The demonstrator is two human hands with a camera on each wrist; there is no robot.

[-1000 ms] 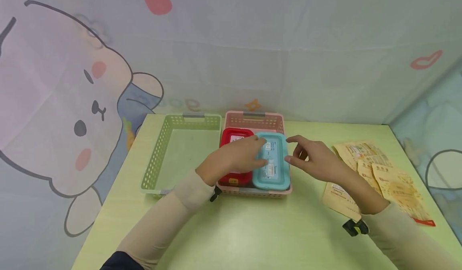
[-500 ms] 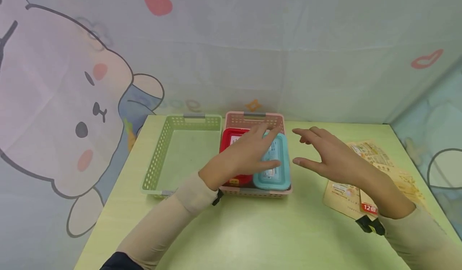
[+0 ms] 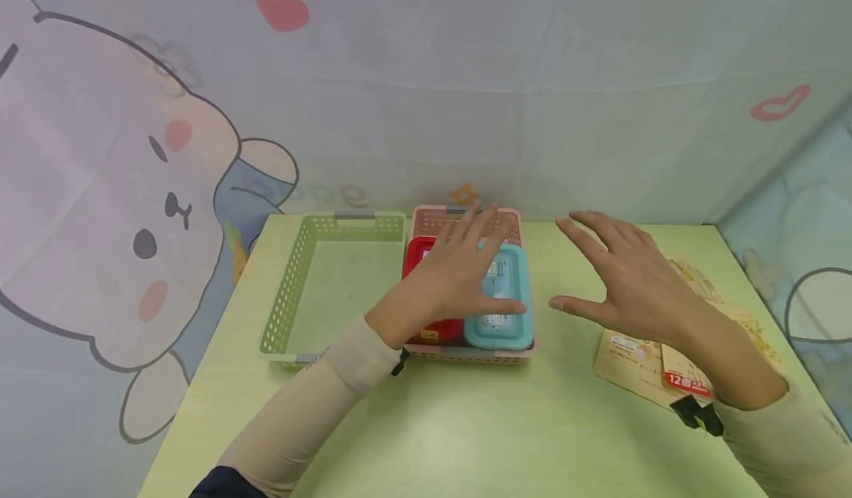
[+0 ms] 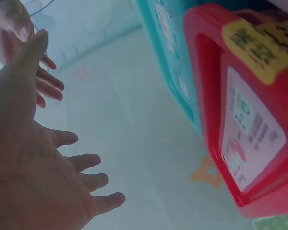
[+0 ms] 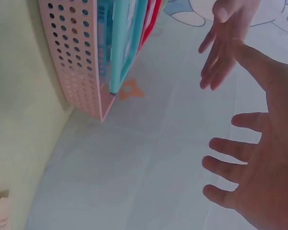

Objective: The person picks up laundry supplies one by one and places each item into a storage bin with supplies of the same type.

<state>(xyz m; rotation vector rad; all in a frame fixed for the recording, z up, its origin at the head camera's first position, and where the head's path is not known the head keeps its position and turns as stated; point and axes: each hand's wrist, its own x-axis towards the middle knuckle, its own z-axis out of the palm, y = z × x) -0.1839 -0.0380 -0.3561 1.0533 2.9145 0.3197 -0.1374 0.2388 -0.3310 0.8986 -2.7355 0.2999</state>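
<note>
Two lidded plastic boxes, one red (image 4: pixel 257 120) and one turquoise (image 3: pixel 509 283), lie side by side in a pink basket (image 5: pixel 74 52). Over the red box, and partly hiding it in the head view, hovers my left hand (image 3: pixel 449 280) with its fingers spread, holding nothing. To the right of the pink basket my right hand (image 3: pixel 632 283) is raised with fingers apart, its palm facing the left hand and nothing in it. Both wrist views show the two palms bare and apart from the boxes.
A green basket (image 3: pixel 282 291) with perforated walls stands left of the pink one. Several flat yellowish packets (image 3: pixel 629 365) lie at the right of the table (image 3: pixel 466 424), partly behind the right arm. A printed curtain (image 3: pixel 599 113) hangs behind the table.
Both hands have lifted and spread their fingers wider. The right hand has drawn away to the right from the turquoise box. The boxes and baskets stay in place.
</note>
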